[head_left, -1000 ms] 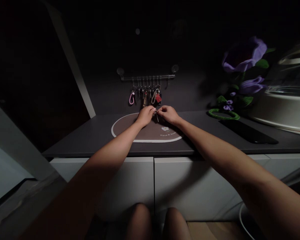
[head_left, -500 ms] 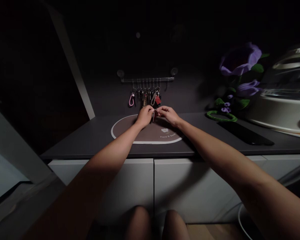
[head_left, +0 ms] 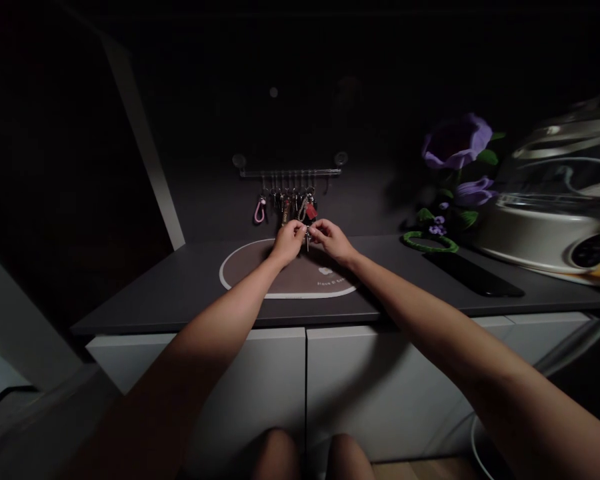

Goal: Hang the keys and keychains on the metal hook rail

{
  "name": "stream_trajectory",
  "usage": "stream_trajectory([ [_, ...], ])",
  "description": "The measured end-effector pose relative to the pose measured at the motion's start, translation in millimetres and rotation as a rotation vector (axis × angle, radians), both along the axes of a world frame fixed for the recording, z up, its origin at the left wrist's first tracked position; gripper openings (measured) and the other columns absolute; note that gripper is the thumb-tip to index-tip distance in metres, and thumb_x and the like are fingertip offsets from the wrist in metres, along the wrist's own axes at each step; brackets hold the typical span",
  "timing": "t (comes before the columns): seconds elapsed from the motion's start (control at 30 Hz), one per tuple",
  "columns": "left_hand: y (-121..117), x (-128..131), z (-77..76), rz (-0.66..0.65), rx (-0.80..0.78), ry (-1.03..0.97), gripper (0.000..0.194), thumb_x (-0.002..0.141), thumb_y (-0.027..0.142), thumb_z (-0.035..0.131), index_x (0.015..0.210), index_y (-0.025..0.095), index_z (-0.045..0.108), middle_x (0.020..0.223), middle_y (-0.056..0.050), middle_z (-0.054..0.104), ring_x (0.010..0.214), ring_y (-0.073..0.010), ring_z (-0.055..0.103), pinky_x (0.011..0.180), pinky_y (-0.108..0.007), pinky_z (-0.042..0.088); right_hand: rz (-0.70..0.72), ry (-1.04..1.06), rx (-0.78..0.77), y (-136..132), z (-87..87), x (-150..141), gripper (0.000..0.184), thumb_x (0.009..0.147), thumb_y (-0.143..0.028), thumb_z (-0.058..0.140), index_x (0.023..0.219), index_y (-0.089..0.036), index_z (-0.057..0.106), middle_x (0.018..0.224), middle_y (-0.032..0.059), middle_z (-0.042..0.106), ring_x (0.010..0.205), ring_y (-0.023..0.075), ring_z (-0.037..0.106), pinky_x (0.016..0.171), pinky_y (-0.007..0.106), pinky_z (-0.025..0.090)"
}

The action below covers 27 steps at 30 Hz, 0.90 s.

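You are holding both hands up at the middle of the frame, your left hand (head_left: 287,243) and your right hand (head_left: 333,241) narrowed to pinches with their fingertips (head_left: 303,229) almost meeting. A small metal key (head_left: 307,240) is hanging down between them, just below the bunches of keys (head_left: 293,207) on the rail (head_left: 290,173), so your pinches are keeping it up in the air above the brown oval mat (head_left: 245,270). It looks as if both hands are gripping it, though the dim light makes that hard to be sure of. A pink loop keyring (head_left: 259,211) and a red tag (head_left: 311,212) are hanging on the same rail. Your forearms are reaching out over the dark counter (head_left: 190,283) and the white cabinet doors (head_left: 250,387). To the right of the frame, a black phone (head_left: 473,277), a green ring (head_left: 427,243), purple fake flowers (head_left: 455,143) and a white cooker (head_left: 540,233) are sitting on the counter, well apart from your hands.
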<state>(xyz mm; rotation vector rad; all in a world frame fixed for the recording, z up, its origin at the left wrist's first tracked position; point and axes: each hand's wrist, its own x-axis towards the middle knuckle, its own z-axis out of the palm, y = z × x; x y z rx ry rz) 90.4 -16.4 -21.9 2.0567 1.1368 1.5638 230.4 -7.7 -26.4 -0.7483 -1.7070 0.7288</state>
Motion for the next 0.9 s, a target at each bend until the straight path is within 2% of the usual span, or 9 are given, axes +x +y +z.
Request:
stream_trajectory([
  [0.2, 5, 2, -2.6, -0.043, 0.004, -0.071, 0.011, 0.082, 0.021, 0.046, 0.084, 0.014, 0.054, 0.078, -0.003, 0.061, 0.069, -0.0108, 0.055, 0.064, -0.022, 0.043, -0.117, -0.057, 0.155, -1, 3.7, -1, 0.027, 0.074, -0.044, 0.052, 0.08, -0.018, 0.049, 0.077, 0.0001, 0.052, 0.075, 0.0116, 0.048, 0.073, 0.025, 0.041],
  [0.43, 9, -1, -7.3, 0.028, 0.07, -0.009, 0.015, 0.083, 0.023, 0.043, 0.083, 0.014, 0.055, 0.077, -0.004, 0.061, 0.073, -0.0121, 0.055, 0.069, -0.024, 0.042, -0.211, -0.056, 0.192, 8, 7.9, 6, 0.027, 0.075, -0.043, 0.05, 0.077, -0.017, 0.05, 0.073, 0.0001, 0.051, 0.07, 0.0116, 0.046, 0.069, 0.025, 0.039],
  [0.67, 7, -2, -7.9, 0.118, 0.059, 0.135, 0.019, 0.084, 0.025, 0.041, 0.075, 0.016, 0.055, 0.069, -0.003, 0.059, 0.068, -0.0134, 0.054, 0.067, -0.025, 0.039, -0.231, 0.048, 0.126, 21, 22.3, 15, 0.025, 0.074, -0.042, 0.051, 0.076, -0.017, 0.049, 0.071, -0.0012, 0.05, 0.067, 0.0098, 0.046, 0.07, 0.025, 0.041],
  [0.9, 10, -1, -11.8, 0.158, 0.064, 0.188, 0.02, 0.084, 0.025, 0.04, 0.073, 0.016, 0.055, 0.068, -0.003, 0.058, 0.066, -0.0134, 0.052, 0.065, -0.025, 0.038, -0.252, 0.239, -0.05, 38, 45.8, 26, 0.021, 0.076, -0.036, 0.053, 0.075, -0.019, 0.043, 0.068, -0.0024, 0.05, 0.062, 0.0082, 0.049, 0.064, 0.024, 0.045],
])
